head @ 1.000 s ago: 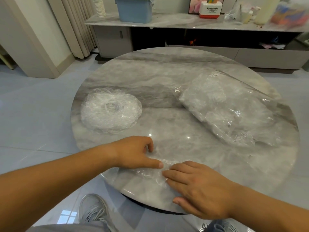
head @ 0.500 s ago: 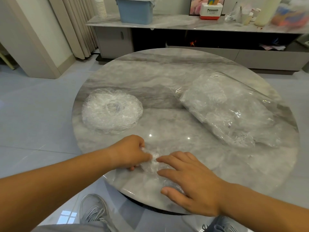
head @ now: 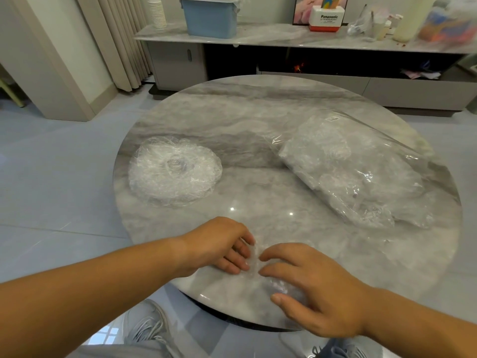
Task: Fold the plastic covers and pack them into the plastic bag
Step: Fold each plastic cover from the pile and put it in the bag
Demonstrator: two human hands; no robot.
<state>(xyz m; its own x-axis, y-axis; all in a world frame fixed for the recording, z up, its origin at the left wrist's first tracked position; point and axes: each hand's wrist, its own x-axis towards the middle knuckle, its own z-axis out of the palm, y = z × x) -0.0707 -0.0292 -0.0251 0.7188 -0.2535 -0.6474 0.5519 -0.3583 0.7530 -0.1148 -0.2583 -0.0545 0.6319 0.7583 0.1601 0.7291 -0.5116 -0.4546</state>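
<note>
A crumpled clear plastic cover [head: 254, 267] lies near the front edge of the round marble table [head: 258, 120], bunched between my two hands. My left hand [head: 219, 244] curls its fingers onto the cover's left side. My right hand [head: 309, 285] lies over its right part with fingers bent, pressing and gathering it. A round stack of several plastic covers [head: 175, 170] sits at the table's left. A clear plastic bag [head: 353, 166], filled with folded covers, lies at the right with its mouth facing left.
Behind the table runs a low cabinet [head: 284, 40] with a blue bin [head: 210, 16], a stack of paper cups [head: 158, 12] and a Panasonic box [head: 326, 18]. Curtains [head: 116, 40] hang at the left. My grey shoes [head: 147, 329] show under the table's front edge.
The cover, spread flatter a second ago, has been gathered into a tighter bunch. Both hands have drawn together, the left curling its fingers in and the right sliding onto the cover.
</note>
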